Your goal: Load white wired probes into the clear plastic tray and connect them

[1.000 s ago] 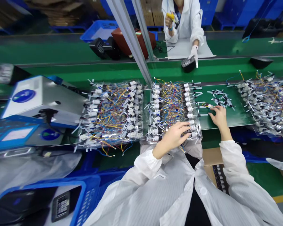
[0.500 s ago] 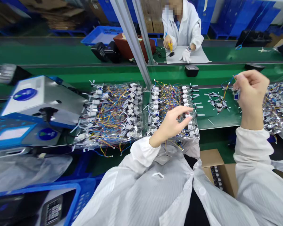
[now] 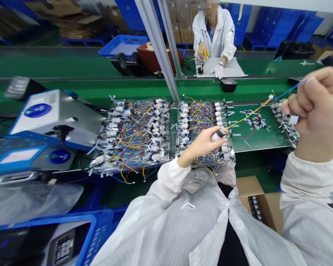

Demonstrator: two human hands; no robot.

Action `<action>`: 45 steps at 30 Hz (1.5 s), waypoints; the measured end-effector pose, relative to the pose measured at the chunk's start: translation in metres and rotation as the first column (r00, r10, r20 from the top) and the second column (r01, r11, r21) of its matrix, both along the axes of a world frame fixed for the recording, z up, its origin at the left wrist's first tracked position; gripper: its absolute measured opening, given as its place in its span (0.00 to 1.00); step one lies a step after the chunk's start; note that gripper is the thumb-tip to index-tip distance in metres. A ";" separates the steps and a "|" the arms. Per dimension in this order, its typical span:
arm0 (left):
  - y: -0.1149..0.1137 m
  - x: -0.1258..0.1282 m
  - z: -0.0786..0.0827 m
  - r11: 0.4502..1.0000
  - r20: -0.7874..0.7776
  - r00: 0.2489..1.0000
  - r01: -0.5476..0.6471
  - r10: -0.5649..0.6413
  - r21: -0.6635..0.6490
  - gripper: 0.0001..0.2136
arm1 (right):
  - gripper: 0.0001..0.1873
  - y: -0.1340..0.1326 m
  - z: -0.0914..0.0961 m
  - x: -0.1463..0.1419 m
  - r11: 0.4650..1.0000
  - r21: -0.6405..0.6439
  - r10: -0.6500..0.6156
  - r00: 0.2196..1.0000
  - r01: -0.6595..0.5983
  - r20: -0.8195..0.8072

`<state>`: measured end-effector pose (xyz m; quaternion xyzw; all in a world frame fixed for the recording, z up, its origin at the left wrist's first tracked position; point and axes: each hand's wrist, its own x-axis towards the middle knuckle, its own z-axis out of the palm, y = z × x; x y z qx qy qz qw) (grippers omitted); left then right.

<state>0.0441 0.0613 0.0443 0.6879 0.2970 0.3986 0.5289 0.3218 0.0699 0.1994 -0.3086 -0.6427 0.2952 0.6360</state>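
My left hand [image 3: 201, 143] pinches a small white cylindrical part with a dark tip [image 3: 218, 135] above a transparent bag of wired white parts [image 3: 204, 127]. A thin yellow wire [image 3: 248, 114] runs from that part across the green belt to a small connector [image 3: 271, 97]. Beyond it, a blue wire [image 3: 290, 89] leads into my right hand [image 3: 316, 107], shut in a fist at the right edge. Its fingertips hide the wire's end. Loose white wired pieces [image 3: 256, 120] lie on the green belt below the wire.
Another bag of wired parts [image 3: 133, 131] lies to the left, next to a grey-white machine [image 3: 55, 118]. Across the far belt, a co-worker in a white coat [image 3: 213, 33] holds a yellow tool. A metal upright [image 3: 155, 48] rises between us. A cardboard box [image 3: 255, 199] sits below right.
My right hand has moved up and right, closer to the camera, with the wire now stretched. My left hand now pinches the white part. The view has shifted slightly.
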 end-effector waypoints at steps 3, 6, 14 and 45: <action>-0.009 -0.065 -0.003 0.992 0.053 0.991 -0.120 0.123 -0.049 0.19 | 0.10 0.003 -0.035 0.034 0.955 -0.260 0.190 0.968 -0.144 0.165; -0.016 -0.079 -0.001 0.989 -0.049 0.988 -0.148 0.149 0.029 0.16 | 0.08 0.002 -0.057 0.035 0.833 -0.445 0.405 0.910 -0.329 0.086; -0.015 0.008 0.079 0.926 -0.027 0.995 0.095 -0.091 0.367 0.33 | 0.09 -0.035 -0.011 -0.054 0.918 -0.296 0.370 0.837 -0.263 0.404; 0.002 -0.043 0.199 0.971 0.848 0.531 0.202 0.002 -0.128 0.24 | 0.10 -0.093 -0.164 -0.034 0.558 -0.600 0.692 0.720 -0.574 -0.045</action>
